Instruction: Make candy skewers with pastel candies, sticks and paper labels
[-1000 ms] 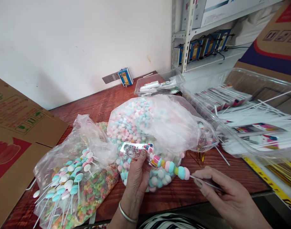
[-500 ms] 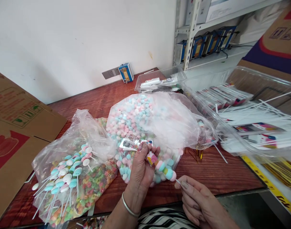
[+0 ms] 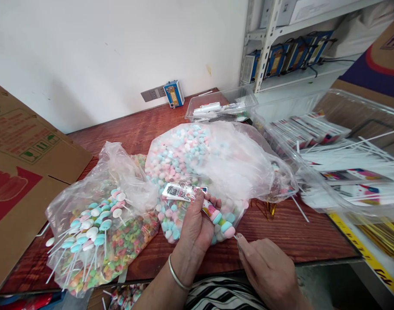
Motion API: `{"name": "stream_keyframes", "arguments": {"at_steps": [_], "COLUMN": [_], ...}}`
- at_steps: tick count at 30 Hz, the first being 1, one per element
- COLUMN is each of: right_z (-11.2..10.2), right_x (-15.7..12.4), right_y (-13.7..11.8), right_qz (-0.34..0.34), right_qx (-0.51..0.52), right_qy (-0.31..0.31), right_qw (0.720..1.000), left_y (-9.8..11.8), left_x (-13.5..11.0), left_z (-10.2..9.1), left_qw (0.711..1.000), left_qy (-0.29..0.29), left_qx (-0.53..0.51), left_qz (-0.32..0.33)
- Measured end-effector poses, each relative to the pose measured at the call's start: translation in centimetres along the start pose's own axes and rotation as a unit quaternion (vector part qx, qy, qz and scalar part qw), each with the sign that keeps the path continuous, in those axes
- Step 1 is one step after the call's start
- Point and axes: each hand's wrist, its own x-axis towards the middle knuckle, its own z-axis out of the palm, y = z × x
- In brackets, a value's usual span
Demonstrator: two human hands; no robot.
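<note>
My left hand (image 3: 198,228) is closed around a clear, printed plastic wrapper (image 3: 177,192), its thumb on top. The upper part of a marshmallow skewer (image 3: 228,230) sits within the wrapper's mouth, while pink and blue pieces at its lower end stick out. Close by on the right, my right hand (image 3: 269,267) pinches the skewer's thin white stick just under the last pink piece. Beneath and behind the left hand lies a big plastic bag of pastel marshmallows (image 3: 180,150).
Left on the table is a bag of coloured cereal rings (image 3: 132,245) with several finished marshmallow sticks (image 3: 93,224) lying on it. A cardboard box (image 3: 32,159) stands beyond. To the right, a clear bin (image 3: 280,146) holds white sticks and wrappers. Gold ties (image 3: 377,234) lie below it.
My right hand has moved left and turned knuckles-up, pushing the skewer deeper into the wrapper, so fewer marshmallows show outside. The left hand stays nearly in place; the view has shifted slightly.
</note>
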Motion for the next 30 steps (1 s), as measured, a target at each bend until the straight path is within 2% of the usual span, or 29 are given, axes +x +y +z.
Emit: {"name": "stream_keyframes", "arguments": {"at_steps": [3,5,7,8,9,10,11,12,14,15,16,17,18,19,21,22,23,24,25,30], "right_z": [-0.1,0.0,0.3,0.4,0.5,0.5,0.5,0.5,0.5,0.6,0.7,0.9,1.1,1.3,1.6,1.7,1.7,1.6,1.5,0.4], "right_x": [0.0,0.0,0.2,0.3,0.5,0.7,1.0,1.2,1.7,1.8,1.9,2.0,2.0,2.1,2.2,2.3,2.4,2.5,2.6,2.7], "right_y": [-0.2,-0.3,-0.4,-0.5,-0.5,-0.6,-0.6,-0.7,-0.9,-1.0,-1.2,-1.3,-1.4,-1.4,-1.4,-1.3,-1.2,-1.1,-0.9,-0.7], "right_qz": [-0.036,-0.03,0.046,0.117,0.204,0.296,0.382,0.45,0.521,0.533,0.534,0.529,0.519,0.502,0.45,0.419,0.391,0.37,0.356,0.315], "right_qx": [-0.007,0.008,0.069,0.127,0.204,0.298,0.397,0.489,0.625,0.664,0.684,0.688,0.674,0.642,0.532,0.469,0.415,0.377,0.357,0.352], "right_qy": [-0.01,-0.002,0.004,-0.003,-0.018,-0.037,-0.059,-0.077,-0.1,-0.109,-0.115,-0.117,-0.114,-0.107,-0.09,-0.084,-0.082,-0.082,-0.086,-0.118], "right_qw": [0.999,1.0,0.997,0.985,0.957,0.907,0.833,0.743,0.572,0.513,0.483,0.484,0.514,0.569,0.712,0.773,0.817,0.845,0.859,0.874], "left_y": [-0.2,-0.3,-0.5,-0.6,-0.6,-0.7,-0.7,-0.7,-0.8,-0.8,-1.0,-1.1,-1.4,-1.7,-2.5,-2.8,-2.9,-2.9,-2.7,0.2], "left_x": [0.1,0.2,0.2,0.1,0.1,0.0,-0.1,-0.2,-0.3,-0.4,-0.5,-0.6,-0.7,-0.8,-1.0,-1.0,-1.1,-1.1,-1.0,0.0], "left_z": [0.0,-0.1,-0.2,-0.2,-0.3,-0.4,-0.4,-0.5,-0.5,-0.5,-0.4,-0.4,-0.4,-0.4,-0.6,-0.6,-0.8,-0.9,-1.0,-0.9], "left_qw": [1.0,1.0,1.0,1.0,1.0,0.999,0.999,0.998,0.996,0.995,0.995,0.995,0.995,0.996,0.995,0.994,0.993,0.993,0.992,0.994], "left_qy": [0.017,0.023,0.016,0.002,-0.014,-0.033,-0.051,-0.068,-0.092,-0.1,-0.103,-0.101,-0.097,-0.092,-0.09,-0.094,-0.099,-0.102,-0.103,-0.103], "left_qx": [0.0,0.001,0.001,0.001,0.001,0.001,0.002,0.002,0.003,0.003,0.004,0.006,0.011,0.018,0.039,0.049,0.058,0.064,0.066,0.032], "left_qz": [-0.012,-0.013,-0.01,-0.008,-0.005,-0.003,-0.001,0.0,0.0,-0.001,-0.001,0.001,0.001,0.0,-0.004,-0.006,-0.008,-0.012,-0.014,0.021]}}
